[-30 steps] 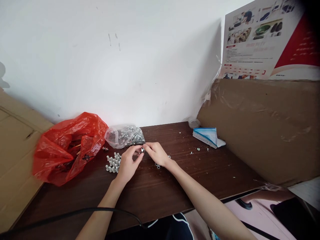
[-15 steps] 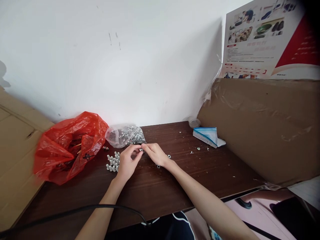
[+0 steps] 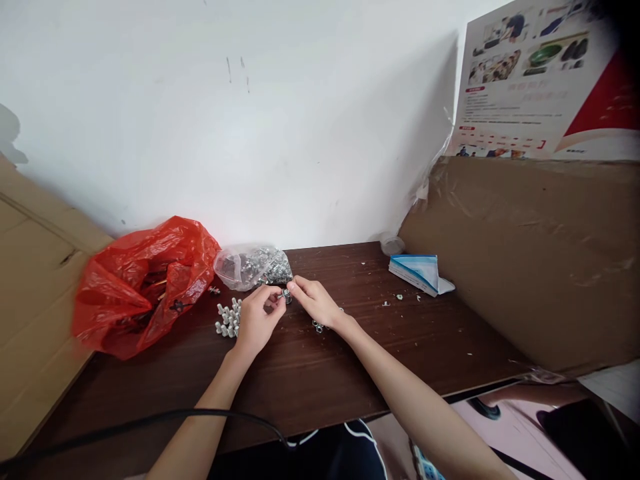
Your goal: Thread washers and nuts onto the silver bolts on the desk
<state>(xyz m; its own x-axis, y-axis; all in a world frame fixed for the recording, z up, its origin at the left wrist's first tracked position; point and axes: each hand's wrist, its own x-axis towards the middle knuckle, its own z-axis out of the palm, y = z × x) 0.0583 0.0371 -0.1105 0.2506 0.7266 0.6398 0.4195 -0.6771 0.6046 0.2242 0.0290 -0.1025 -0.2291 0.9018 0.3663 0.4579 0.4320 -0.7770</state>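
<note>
"While that crumpled red plastic bag (image 3: 107, 300) sits leftmost, what else crowds the hands?"

"Clear plastic bag (image 3: 227, 267) of silvery hardware behind; upright grey metal bolts (image 3: 229, 319), partly hidden by the left hand (image 3: 254, 323)."

"The small shiny metal fastener (image 3: 287, 296)?"

"Pinched at left fingertips, right hand (image 3: 317, 307) just beside, its grip unclear. Too small to read its long axis or direction."

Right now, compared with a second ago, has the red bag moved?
No: against the table, the red bag shows no shift either way; the whole view has shifted slightly.
</note>
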